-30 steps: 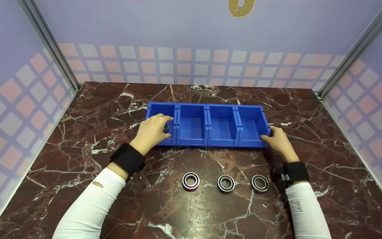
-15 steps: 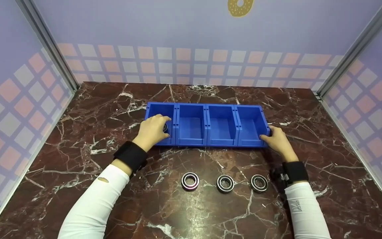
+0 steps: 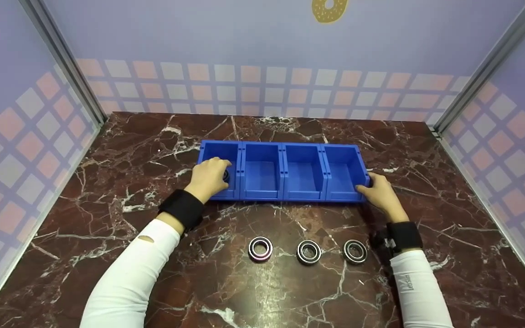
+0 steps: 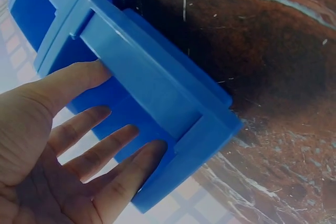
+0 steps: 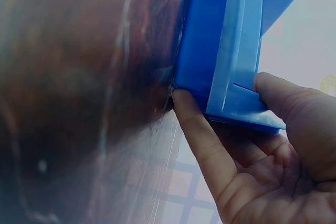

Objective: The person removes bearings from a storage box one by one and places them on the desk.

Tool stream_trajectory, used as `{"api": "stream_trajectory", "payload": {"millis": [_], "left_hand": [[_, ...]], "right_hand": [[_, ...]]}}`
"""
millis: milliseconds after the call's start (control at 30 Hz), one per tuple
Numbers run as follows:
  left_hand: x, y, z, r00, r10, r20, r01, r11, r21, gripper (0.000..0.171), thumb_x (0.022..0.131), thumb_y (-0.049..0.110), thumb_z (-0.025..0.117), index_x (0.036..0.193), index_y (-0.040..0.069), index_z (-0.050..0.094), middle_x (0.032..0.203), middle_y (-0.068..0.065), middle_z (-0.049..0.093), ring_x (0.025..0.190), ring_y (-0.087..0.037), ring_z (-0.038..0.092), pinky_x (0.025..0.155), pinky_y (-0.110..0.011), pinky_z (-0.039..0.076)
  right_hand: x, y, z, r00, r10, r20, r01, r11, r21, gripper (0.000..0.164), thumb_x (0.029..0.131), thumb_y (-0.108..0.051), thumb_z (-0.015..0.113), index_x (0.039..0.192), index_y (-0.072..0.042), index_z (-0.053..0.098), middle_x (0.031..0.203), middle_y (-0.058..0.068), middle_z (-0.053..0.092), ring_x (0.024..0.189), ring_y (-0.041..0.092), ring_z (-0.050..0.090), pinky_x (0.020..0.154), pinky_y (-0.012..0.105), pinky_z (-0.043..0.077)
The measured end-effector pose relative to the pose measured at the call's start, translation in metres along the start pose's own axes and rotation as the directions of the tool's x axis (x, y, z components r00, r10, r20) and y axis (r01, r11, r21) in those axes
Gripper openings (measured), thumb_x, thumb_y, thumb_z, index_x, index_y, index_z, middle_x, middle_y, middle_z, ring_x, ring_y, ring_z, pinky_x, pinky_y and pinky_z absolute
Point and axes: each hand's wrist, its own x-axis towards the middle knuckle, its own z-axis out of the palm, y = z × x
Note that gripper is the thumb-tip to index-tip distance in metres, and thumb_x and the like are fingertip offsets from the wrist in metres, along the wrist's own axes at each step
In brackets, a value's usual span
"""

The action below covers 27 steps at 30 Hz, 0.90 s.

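Observation:
A row of blue plastic storage bins point(image 3: 262, 175) stands joined side by side on the marbled table. My left hand point(image 3: 209, 176) reaches into the leftmost bin, its fingers spread apart in the left wrist view, with the thumb near the front lip. A dark bearing point(image 3: 226, 176) shows partly beside that hand inside this bin; the hand hides the rest. At the other end, my right hand point(image 3: 378, 191) grips the rightmost bin point(image 5: 247, 98), thumb on its upper edge and fingers against the outer side. Three ring bearings lie in front: left point(image 3: 260, 249), middle point(image 3: 308, 252), right point(image 3: 355, 252).
Reddish-brown marbled table point(image 3: 153, 264) surrounds the bins. Patterned panels point(image 3: 262, 86) enclose the back and both sides, with metal posts point(image 3: 62, 59) at the corners. The three other bins beside the left hand's bin show bare blue floors.
Both hands stay at the same ends of the bins. The left forearm has shifted slightly to the right, and the whole head view has drifted a little. The three bearings in front stay put.

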Motion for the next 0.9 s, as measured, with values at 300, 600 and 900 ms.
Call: {"api": "stream_trajectory", "payload": {"millis": [300,600,900], "left_hand": [[0.007,0.000,0.005,0.999,-0.024,0.028,0.024,1.000,-0.005,0.054,0.079,0.008,0.075,0.132,0.007,0.068,0.126,-0.022,0.071,0.115,-0.044,0.069,0.091,-0.059,0.059],[0.012,0.000,0.009,0.999,-0.023,0.045,0.023,1.000,0.020,0.047,0.079,0.006,0.074,0.126,0.005,0.070,0.122,-0.024,0.071,0.113,-0.044,0.070,0.090,-0.059,0.059],[0.014,0.000,0.012,0.999,-0.019,0.034,0.018,0.999,0.035,0.038,0.079,0.005,0.074,0.117,0.001,0.071,0.117,-0.025,0.070,0.109,-0.045,0.070,0.089,-0.059,0.059]], "right_hand": [[0.000,0.000,0.000,1.000,-0.004,-0.007,0.004,1.000,0.009,0.046,0.092,-0.006,0.063,0.131,0.018,0.057,0.121,0.038,0.067,0.103,0.035,0.069,0.090,0.044,0.056],[0.001,0.002,0.000,1.000,-0.014,-0.014,0.014,1.000,0.013,0.046,0.091,-0.005,0.063,0.130,0.018,0.058,0.118,0.038,0.068,0.097,0.030,0.069,0.080,0.029,0.054],[0.001,0.003,0.001,1.000,-0.015,-0.020,0.015,1.000,0.003,0.045,0.092,-0.006,0.063,0.130,0.018,0.058,0.120,0.037,0.068,0.104,0.037,0.069,0.088,0.038,0.055]]}}
